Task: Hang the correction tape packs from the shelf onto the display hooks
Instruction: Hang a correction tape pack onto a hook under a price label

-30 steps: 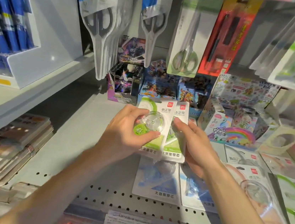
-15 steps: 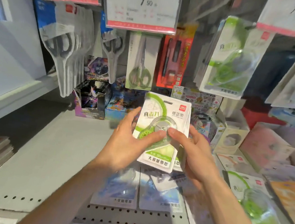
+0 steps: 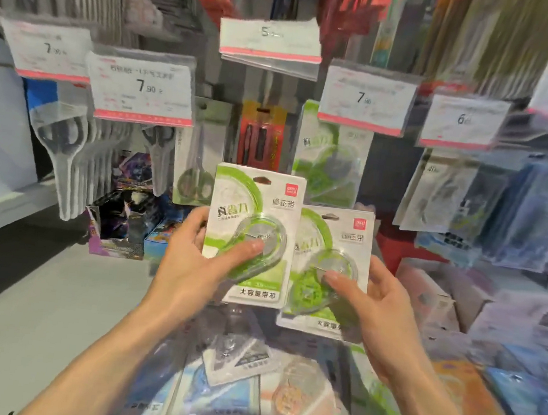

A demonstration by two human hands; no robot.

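Currently two green correction tape packs are held at frame centre, one per hand. Left hand (image 3: 190, 262) pinches the left pack (image 3: 251, 232); right hand (image 3: 380, 310) pinches the right pack (image 3: 329, 269), edges overlapping. Five price tags (image 3: 142, 87) hang above; bare shelf (image 3: 29, 308) lies lower left.

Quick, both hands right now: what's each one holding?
Left hand: holds a green-and-white carded correction tape pack.
Right hand: holds a second green-and-white carded correction tape pack, lower and to the right.
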